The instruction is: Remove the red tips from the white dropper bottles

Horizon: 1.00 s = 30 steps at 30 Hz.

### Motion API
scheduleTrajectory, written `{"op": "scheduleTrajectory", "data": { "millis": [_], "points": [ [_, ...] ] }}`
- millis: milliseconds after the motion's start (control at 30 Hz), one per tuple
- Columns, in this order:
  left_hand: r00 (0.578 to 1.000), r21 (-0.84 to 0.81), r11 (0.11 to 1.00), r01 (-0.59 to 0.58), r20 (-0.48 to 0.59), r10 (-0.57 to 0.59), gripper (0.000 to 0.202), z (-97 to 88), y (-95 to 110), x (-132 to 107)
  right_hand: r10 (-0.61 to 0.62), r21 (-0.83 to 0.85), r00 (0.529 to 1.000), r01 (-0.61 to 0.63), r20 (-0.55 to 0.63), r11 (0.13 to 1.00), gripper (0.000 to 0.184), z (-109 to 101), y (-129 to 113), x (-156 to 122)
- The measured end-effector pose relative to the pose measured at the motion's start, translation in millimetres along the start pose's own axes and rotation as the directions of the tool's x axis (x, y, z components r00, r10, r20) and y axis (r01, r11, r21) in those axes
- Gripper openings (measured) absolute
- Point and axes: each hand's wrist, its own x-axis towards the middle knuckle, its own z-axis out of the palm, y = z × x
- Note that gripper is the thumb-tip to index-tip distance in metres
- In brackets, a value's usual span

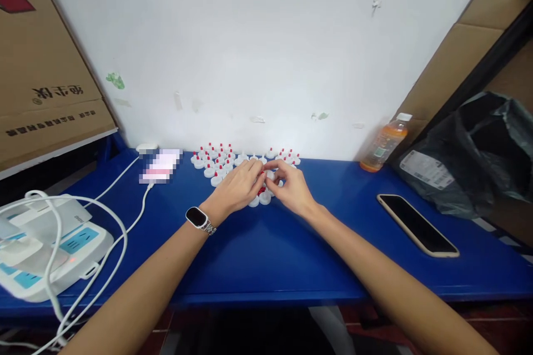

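My left hand (241,184), with a watch (197,218) on its wrist, is closed, its thumb and fingertips at a small red tip. The fingers of my right hand (293,186) are pinched round a white nozzle cap (270,175) right beside it. The hands meet over the table, so the contact between the two parts is partly hidden. Behind and left of them stand several white caps with red tips (219,161), and more sit at the back right. Under my hands lie a bare white cap (265,198) and some loose red tips (261,191).
On the blue table (266,255), a white power strip (70,249) with looping cables lies at the left, near a blurred-out device (160,166). At the right are a phone (417,226), an orange drink bottle (383,144) and a dark plastic bag (470,155). A white wall (266,55) rises behind.
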Motion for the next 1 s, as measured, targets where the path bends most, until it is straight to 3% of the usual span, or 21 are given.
{"op": "scheduleTrajectory", "data": {
  "millis": [133,233,333,433,467,533,633,733,900,1000],
  "points": [
    [0.991,0.141,0.981,-0.134,-0.005,0.136,0.029,1.9,0,2,-0.085,0.033,0.996,0.084,0.019,0.996,0.038,-4,-8,-9],
    [0.987,0.085,0.987,-0.138,-0.068,0.144,0.029,4.9,3,6,-0.152,-0.009,0.988,0.152,-0.011,0.988,0.034,-5,-11,-11],
    [0.977,-0.14,0.99,0.016,-0.208,-0.045,0.034,4.3,7,11,-0.226,-0.159,0.969,0.209,-0.096,0.965,0.024,-10,-8,-7],
    [0.897,-0.371,0.905,0.209,-0.297,-0.329,0.041,-1.9,4,12,-0.208,-0.288,0.947,0.133,-0.246,0.948,0.02,-20,0,0],
    [0.887,-0.405,0.884,0.234,-0.283,-0.365,0.042,-3.8,1,11,-0.181,-0.297,0.937,0.089,-0.298,0.951,0.02,-24,3,1],
    [0.932,-0.363,0.905,0.222,-0.192,-0.306,0.042,-4.8,-8,8,-0.111,-0.26,0.927,0.016,-0.357,0.965,0.019,-27,10,4],
    [0.989,-0.198,0.971,0.137,-0.018,-0.143,0.029,0.6,-20,2,0.0,-0.177,0.952,-0.057,-0.307,0.983,0.016,-24,19,7],
    [0.989,-0.099,0.987,0.125,0.092,-0.116,0.026,6.0,-25,-2,0.074,-0.171,0.971,-0.115,-0.229,0.978,0.014,-18,29,12],
    [0.988,-0.122,0.982,0.145,0.077,-0.136,0.037,2.2,-29,-4,0.05,-0.325,0.983,-0.107,-0.177,0.94,0.017,-23,47,38],
    [0.987,-0.125,0.981,0.148,0.073,-0.14,0.036,-0.6,-32,-4,0.103,-0.472,0.995,-0.1,-0.019,0.876,0.018,-27,50,59]
  ]
}}
